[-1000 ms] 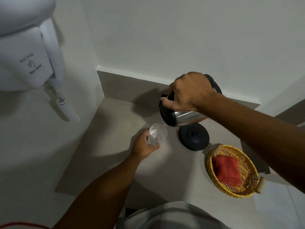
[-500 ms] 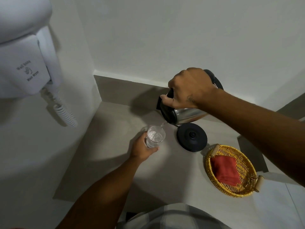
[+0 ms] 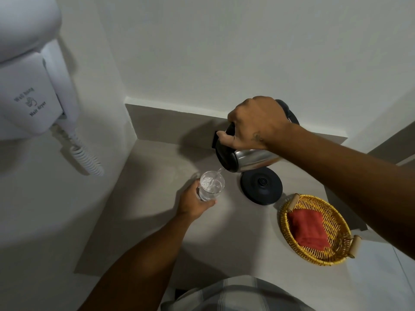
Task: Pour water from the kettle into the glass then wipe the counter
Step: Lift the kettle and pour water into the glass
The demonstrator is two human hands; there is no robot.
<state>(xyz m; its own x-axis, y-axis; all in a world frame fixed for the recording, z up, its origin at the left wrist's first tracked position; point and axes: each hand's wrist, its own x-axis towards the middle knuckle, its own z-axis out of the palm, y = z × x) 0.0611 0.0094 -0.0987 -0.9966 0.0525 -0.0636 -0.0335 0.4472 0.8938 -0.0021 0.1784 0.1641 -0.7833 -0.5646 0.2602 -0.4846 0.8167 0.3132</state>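
Gripping a tilted steel kettle (image 3: pixel 251 159) by its handle, the right hand (image 3: pixel 256 122) streams water into a clear round glass (image 3: pixel 211 186) clasped by the left hand (image 3: pixel 194 202).

Only readable text is on the white wall-mounted hair dryer holder (image 3: pixel 29 95) at the left. It says "Wall hung" on top, then a small logo too tiny to make out, then "Hair dryer" underneath, all printed at a slant in dark letters. Nothing else in view has any lettering or numbers I can read
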